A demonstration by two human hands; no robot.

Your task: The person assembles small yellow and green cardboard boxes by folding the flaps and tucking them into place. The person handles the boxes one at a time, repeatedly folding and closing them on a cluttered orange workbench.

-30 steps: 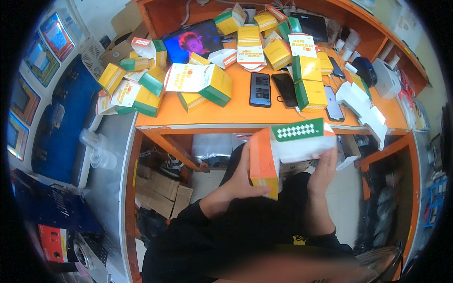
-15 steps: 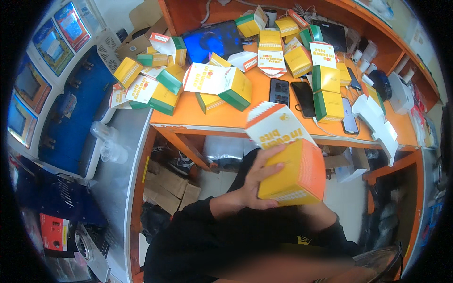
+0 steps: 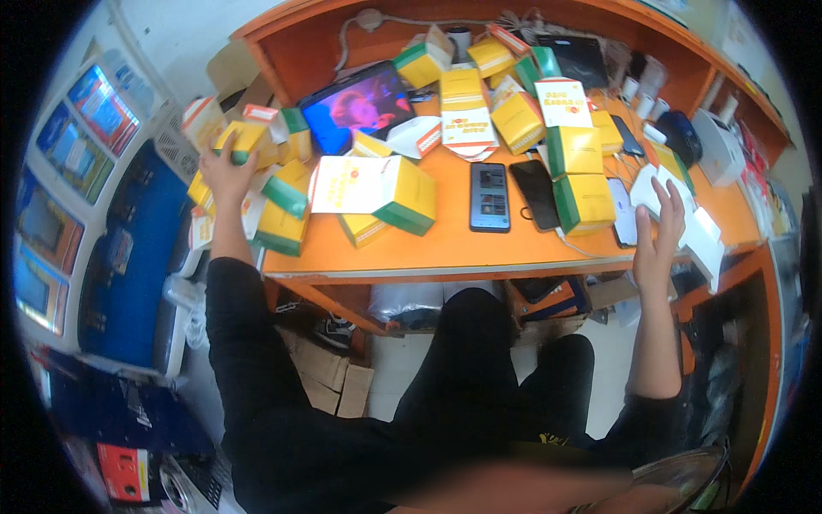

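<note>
My left hand (image 3: 227, 176) reaches to the far left of the table, its fingers on a yellow folding carton (image 3: 247, 137) on top of the pile there. A white and orange flap (image 3: 203, 122) stands up beside those fingers. Palm inward and fingers stretched, my right hand (image 3: 658, 227) is raised at the table's right front, holding nothing. Close by it are a folded white card piece (image 3: 704, 236) and a phone with a lit screen (image 3: 622, 210). In the middle front lies a large carton with a white lid panel and a green side (image 3: 407, 195).
More yellow, green and white cartons (image 3: 585, 201) crowd the table. A phone (image 3: 489, 197) and a dark phone (image 3: 533, 193) lie near the front edge. Behind stands a tablet with a lit screen (image 3: 357, 107). Blue and white machines (image 3: 111, 240) stand at the left.
The yellow carton held before my body is gone from there. My left hand has moved to the far-left pile; my right hand has come apart from it and risen to the right.
</note>
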